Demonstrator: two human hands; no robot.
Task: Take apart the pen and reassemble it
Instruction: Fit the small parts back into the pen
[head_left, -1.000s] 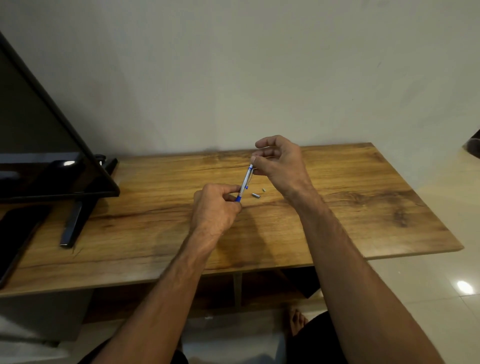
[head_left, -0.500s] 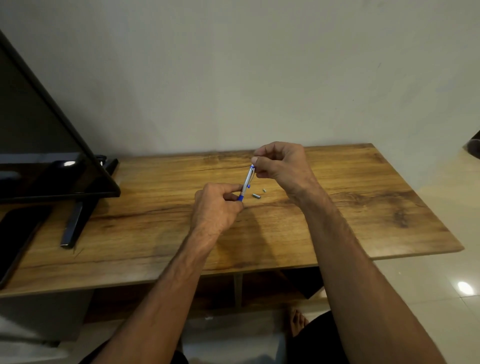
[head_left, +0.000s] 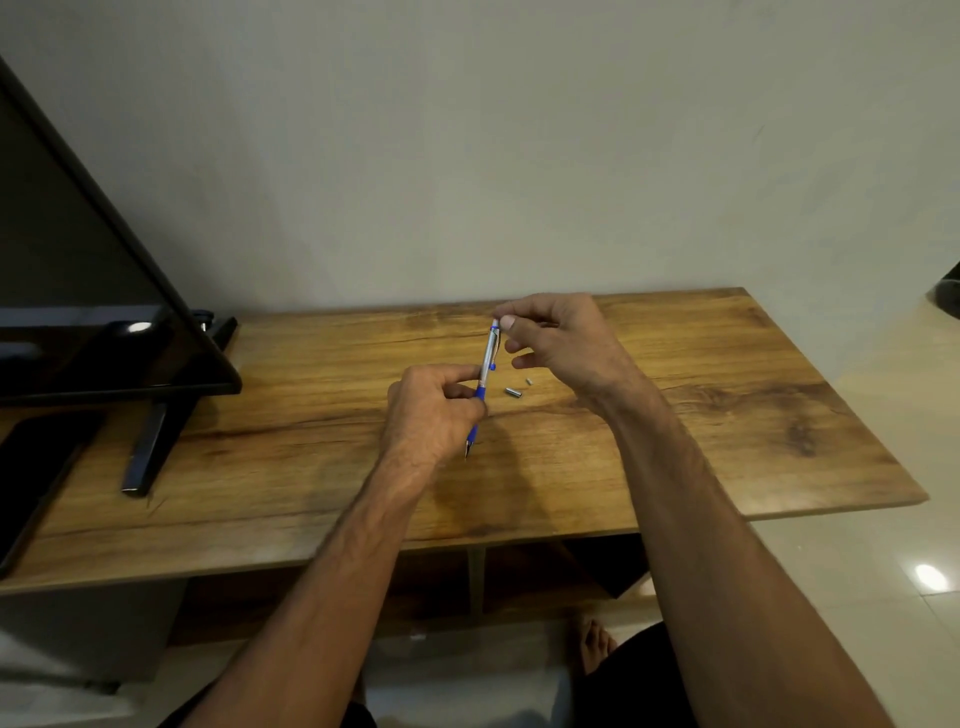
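A silver and blue pen (head_left: 489, 358) stands nearly upright above the wooden table (head_left: 675, 415). My left hand (head_left: 431, 410) grips its blue lower part, and the dark tip pokes out below my fist. At the pen's top end, the thumb and forefinger of my right hand (head_left: 561, 338) pinch the cap, the other fingers spread. Two loose parts lie on the table just right of the pen: a small silver cylinder (head_left: 513, 392) and a tinier piece (head_left: 529, 382).
A black television (head_left: 104, 312) on a stand (head_left: 150, 447) fills the table's left side. A dark flat device (head_left: 31, 478) lies at the left front edge. A plain wall rises behind the table. My foot (head_left: 595, 644) rests on the tiled floor below.
The pen's tip now sticks out below my left fist. My right hand's lower fingers have spread away from the barrel while thumb and forefinger stay at the top.
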